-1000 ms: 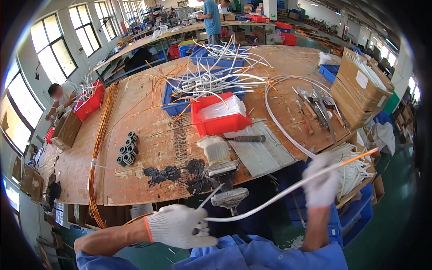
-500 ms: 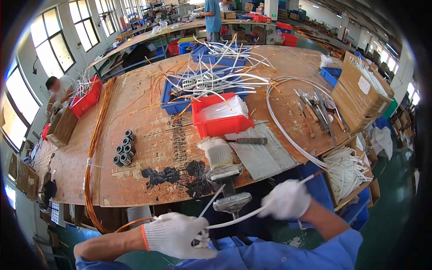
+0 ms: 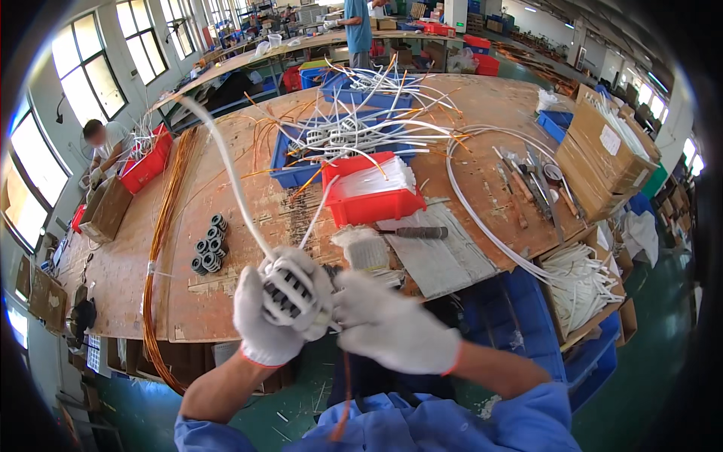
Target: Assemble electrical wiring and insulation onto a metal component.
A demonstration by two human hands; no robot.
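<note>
My left hand (image 3: 260, 328), in a white knit glove, is wrapped round a ring-shaped slotted core (image 3: 288, 292) with white bands across its dark slots. From the core a thick white sleeve (image 3: 230, 177) rises toward the far left, and a thinner white sleeve (image 3: 315, 218) stands beside it. My gloved right hand (image 3: 395, 324), blurred, is at the core's right side with its fingers bent inward; what they grip is hidden. A blurred copper-coloured wire (image 3: 347, 384) hangs below the hands. On the bench left of them, several grey ring cores (image 3: 211, 245) are stacked.
A red bin (image 3: 376, 209) of white sleeves stands mid-bench, before blue bins (image 3: 290, 177) of wired cores. Copper wire (image 3: 154, 264) runs down the left. Hand tools (image 3: 527, 188) and a carton of sleeves (image 3: 576, 294) are at right. Two other people (image 3: 358, 34) are farther off.
Both hands have come up over the bench edge and drawn together. The core now shows in my left hand, and its white sleeve points up and away instead of rightward to my right hand.
</note>
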